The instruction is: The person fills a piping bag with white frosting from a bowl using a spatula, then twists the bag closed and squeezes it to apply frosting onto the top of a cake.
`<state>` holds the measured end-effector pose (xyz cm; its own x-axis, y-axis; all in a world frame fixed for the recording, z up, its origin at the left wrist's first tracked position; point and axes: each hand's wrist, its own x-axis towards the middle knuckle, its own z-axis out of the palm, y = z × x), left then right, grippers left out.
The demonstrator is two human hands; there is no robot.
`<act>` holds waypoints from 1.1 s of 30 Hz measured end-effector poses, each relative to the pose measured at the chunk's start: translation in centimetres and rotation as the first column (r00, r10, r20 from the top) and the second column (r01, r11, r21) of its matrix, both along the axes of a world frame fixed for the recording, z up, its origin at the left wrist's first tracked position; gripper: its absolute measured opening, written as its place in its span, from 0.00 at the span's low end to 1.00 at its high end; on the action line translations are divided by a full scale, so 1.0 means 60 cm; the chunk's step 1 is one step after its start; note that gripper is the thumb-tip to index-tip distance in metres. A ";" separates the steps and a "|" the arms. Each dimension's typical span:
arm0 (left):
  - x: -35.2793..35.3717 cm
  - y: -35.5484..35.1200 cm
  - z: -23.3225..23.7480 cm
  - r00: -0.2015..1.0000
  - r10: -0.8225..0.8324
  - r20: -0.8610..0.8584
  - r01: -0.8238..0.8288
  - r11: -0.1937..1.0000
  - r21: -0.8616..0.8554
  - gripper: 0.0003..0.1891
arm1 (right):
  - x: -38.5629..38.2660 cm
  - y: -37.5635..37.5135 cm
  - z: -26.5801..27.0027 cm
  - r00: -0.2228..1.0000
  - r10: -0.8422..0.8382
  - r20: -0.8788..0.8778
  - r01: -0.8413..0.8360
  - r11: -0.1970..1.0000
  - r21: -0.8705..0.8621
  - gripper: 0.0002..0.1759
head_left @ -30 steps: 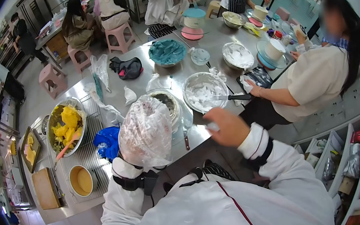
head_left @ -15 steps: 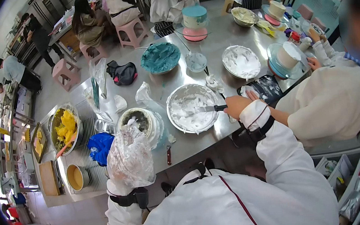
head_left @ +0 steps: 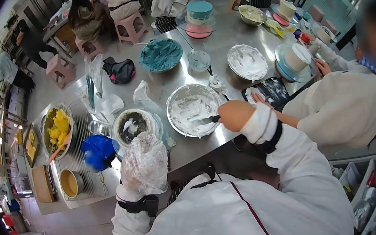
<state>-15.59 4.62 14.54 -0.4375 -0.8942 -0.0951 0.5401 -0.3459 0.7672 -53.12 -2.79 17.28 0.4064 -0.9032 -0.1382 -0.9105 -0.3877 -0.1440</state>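
The right hand (head_left: pixel 236 116) is gripping a black-handled spatula (head_left: pixel 210 120), whose blade is dipping into white cream (head_left: pixel 191 105) at the four o'clock edge of a metal bowl (head_left: pixel 193 88). The left hand (head_left: pixel 143 168), wrapped in clear plastic, is staying apart at that bowl's eight o'clock; its fingers are hidden, so I cannot tell whether they are closing on anything. Reading the clock from the same bowl, the steel table (head_left: pixel 192 151) is running underneath everything. A person in a beige top (head_left: pixel 339 114) is leaning in at three o'clock, beyond a smeared black tray (head_left: pixel 265 88). A white-sided round cake (head_left: pixel 133 127) with a dark top is standing at nine, partly behind the plastic. Yellow mixture (head_left: pixel 60 127) is heaping farther out at nine, teal cream (head_left: pixel 160 53) at eleven, and more white cream is filling another bowl at two. A blue bundle (head_left: pixel 99 150) is lying between eight and nine. A round tin (head_left: pixel 70 183) is sitting at eight.
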 end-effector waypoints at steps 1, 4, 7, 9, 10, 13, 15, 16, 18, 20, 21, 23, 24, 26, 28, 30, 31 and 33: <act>0.004 -0.007 -0.016 0.937 -0.031 0.348 0.061 0.995 -0.074 0.23 | -0.007 0.007 0.017 1.000 -0.015 0.001 0.015 0.998 -0.057 0.13; 0.016 -0.012 -0.099 0.767 -0.027 0.641 0.166 0.974 -0.157 0.23 | -0.010 0.004 0.045 0.991 -0.131 -0.040 0.131 0.991 -0.008 0.12; 0.003 -0.018 -0.073 0.616 0.050 0.786 0.341 0.883 -0.323 0.22 | -0.021 -0.010 -0.050 0.989 -0.127 -0.079 0.123 0.991 -0.052 0.11; 0.008 -0.008 -0.080 0.972 -0.080 0.221 0.083 0.996 -0.006 0.22 | -0.018 0.004 -0.058 0.978 -0.181 -0.108 0.186 0.982 0.039 0.13; 0.008 -0.006 -0.056 0.974 -0.071 0.214 0.073 0.997 -0.001 0.22 | -0.021 0.009 -0.059 0.981 -0.194 -0.021 0.195 0.974 0.119 0.14; 0.023 0.000 -0.007 0.665 0.081 0.743 0.249 0.914 -0.322 0.21 | -0.048 0.019 -0.040 0.965 -0.199 0.169 0.121 0.914 0.387 0.17; 0.038 0.013 -0.014 0.982 0.089 0.166 -0.120 0.975 0.188 0.18 | -0.050 0.015 -0.014 0.940 -0.320 0.116 0.247 0.877 0.412 0.18; 0.028 0.009 0.008 0.981 0.089 0.170 -0.120 0.975 0.186 0.18 | -0.035 0.012 0.017 0.917 -0.389 0.087 0.306 0.826 0.473 0.19; 0.007 0.001 0.054 0.484 0.311 0.818 0.057 0.922 -0.384 0.14 | -0.016 0.001 0.034 0.885 -0.466 -0.006 0.386 0.726 0.569 0.18; 0.042 0.001 0.067 0.520 0.176 0.836 0.187 0.931 -0.312 0.18 | -0.010 -0.002 0.029 0.845 -0.522 -0.111 0.462 0.610 0.644 0.17; 0.054 0.003 0.066 0.540 0.035 0.841 0.311 0.920 -0.237 0.22 | -0.013 -0.001 0.009 0.796 -0.604 -0.040 0.443 0.538 0.717 0.16; 0.051 0.013 0.026 0.652 0.159 0.741 0.089 0.955 -0.284 0.18 | -0.017 0.007 -0.035 0.738 -0.674 0.014 0.414 0.470 0.780 0.14; 0.047 0.016 0.011 0.719 0.297 0.628 -0.136 0.947 -0.291 0.14 | -0.018 0.017 -0.061 0.588 -0.804 0.090 0.362 0.361 0.859 0.13; 0.051 0.017 0.056 0.650 0.137 0.747 -0.009 0.985 -0.173 0.18 | -0.012 0.034 -0.098 0.421 -0.897 0.134 0.281 0.270 0.921 0.11; 0.060 0.022 0.068 0.547 -0.032 0.837 0.106 0.994 -0.031 0.22 | 0.001 0.048 -0.125 0.173 -0.964 0.204 0.180 0.235 0.955 0.10; 0.071 0.029 0.051 0.525 0.087 0.846 0.175 0.963 -0.207 0.21 | 0.003 0.057 -0.138 0.138 -0.965 0.222 0.123 0.239 0.963 0.10; 0.078 0.030 0.041 0.524 0.091 0.847 0.172 0.962 -0.210 0.21 | 0.001 0.060 -0.141 0.090 -0.967 0.237 0.068 0.244 0.967 0.10; 0.089 0.027 0.022 0.362 0.302 0.882 0.396 0.807 -0.439 0.21 | -0.009 0.069 -0.146 0.046 -0.974 0.224 0.019 0.225 0.974 0.09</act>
